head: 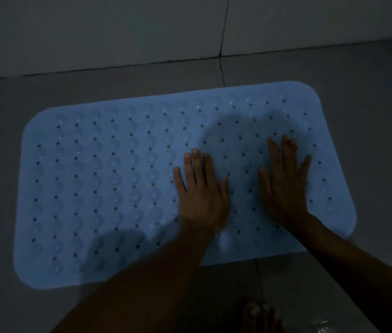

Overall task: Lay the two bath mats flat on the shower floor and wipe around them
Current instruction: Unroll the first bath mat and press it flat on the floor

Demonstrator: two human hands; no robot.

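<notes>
You are pressing the pale blue perforated rubber bath mat down onto the grey tiled shower floor, so the laying step is in hand for this one mat; a second mat is not in view, and neither is any cloth. The mat is lying flat across the middle of the view, its long side running from 9 o'clock to 3 o'clock. Your left hand and right hand are both resting palm-down on its 3 o'clock half, fingers stretched out and released, gripping nothing. Toes are showing at 6 o'clock. Next, judging from this, you will be smoothing toward 9 o'clock, then fetching the other mat.
</notes>
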